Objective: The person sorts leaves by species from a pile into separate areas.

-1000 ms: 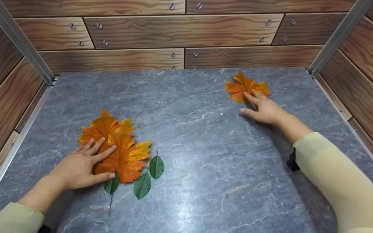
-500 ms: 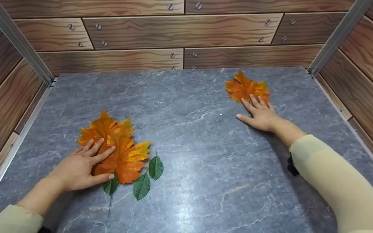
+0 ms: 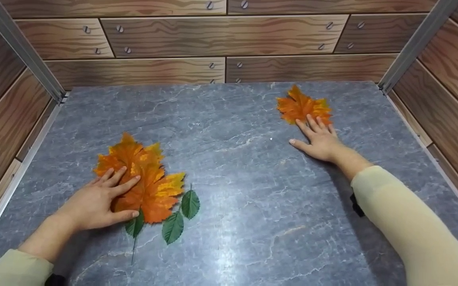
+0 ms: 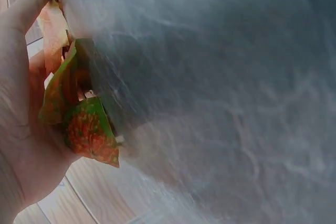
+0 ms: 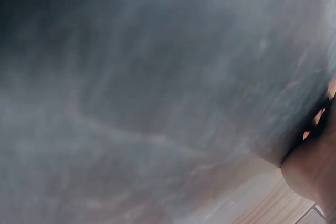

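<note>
At the left of the head view, overlapping orange maple leaves (image 3: 155,190) lie on the table. My left hand (image 3: 90,204) rests on them with its fingers spread, the thumb over a green leaf (image 3: 134,225). Two more green leaves, a lower one (image 3: 172,228) and an upper one (image 3: 190,204), lie just right of the pile. In the left wrist view, leaf edges (image 4: 92,132) curl up beside the palm. Farther back on the right, another orange maple leaf (image 3: 302,105) lies flat. My right hand (image 3: 320,143) touches its near edge with straight, spread fingertips.
The grey marbled tabletop (image 3: 229,167) spans the space between the hands. Wood-patterned walls (image 3: 221,37) stand at the back and both sides, with metal posts (image 3: 416,49) at the rear corners. A tiny white speck (image 3: 270,139) lies left of the right hand.
My right hand has drawn slightly back toward me, from over the far maple leaf to its near edge, then stayed there. My left hand has kept its place on the leaves.
</note>
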`<state>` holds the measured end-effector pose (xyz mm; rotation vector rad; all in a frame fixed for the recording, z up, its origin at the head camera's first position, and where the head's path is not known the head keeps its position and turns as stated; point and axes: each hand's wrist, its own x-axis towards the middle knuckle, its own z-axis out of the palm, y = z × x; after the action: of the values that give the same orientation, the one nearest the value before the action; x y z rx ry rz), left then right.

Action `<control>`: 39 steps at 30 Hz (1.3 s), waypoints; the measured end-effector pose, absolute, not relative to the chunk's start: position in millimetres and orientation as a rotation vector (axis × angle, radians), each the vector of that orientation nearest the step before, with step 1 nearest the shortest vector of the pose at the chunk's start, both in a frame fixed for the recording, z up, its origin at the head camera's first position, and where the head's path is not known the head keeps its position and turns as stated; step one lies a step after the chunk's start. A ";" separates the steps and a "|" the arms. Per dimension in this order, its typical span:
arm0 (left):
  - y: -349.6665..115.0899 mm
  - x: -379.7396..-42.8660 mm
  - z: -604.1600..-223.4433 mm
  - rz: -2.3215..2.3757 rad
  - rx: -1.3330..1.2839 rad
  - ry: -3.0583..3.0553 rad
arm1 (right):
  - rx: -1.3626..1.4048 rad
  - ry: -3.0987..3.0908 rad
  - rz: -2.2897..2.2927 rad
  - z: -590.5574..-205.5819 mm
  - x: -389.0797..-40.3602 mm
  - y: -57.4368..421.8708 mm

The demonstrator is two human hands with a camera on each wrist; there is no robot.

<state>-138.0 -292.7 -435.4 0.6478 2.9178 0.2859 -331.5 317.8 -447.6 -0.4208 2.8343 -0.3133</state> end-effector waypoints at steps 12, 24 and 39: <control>-287.1 -140.9 -413.9 0.335 0.665 2.955 | -0.447 2.845 -0.303 -444.8 -330.6 320.9; -281.5 -141.0 -400.5 0.648 0.601 3.036 | -0.446 2.849 -0.302 -441.2 -329.0 322.4; -284.6 -141.2 -413.9 0.790 0.467 3.003 | -0.405 2.779 -0.409 -438.4 -334.3 317.4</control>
<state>-141.2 -284.6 -413.9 0.4673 3.0029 0.7901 -334.3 317.4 -438.4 -0.4047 2.7788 -0.4090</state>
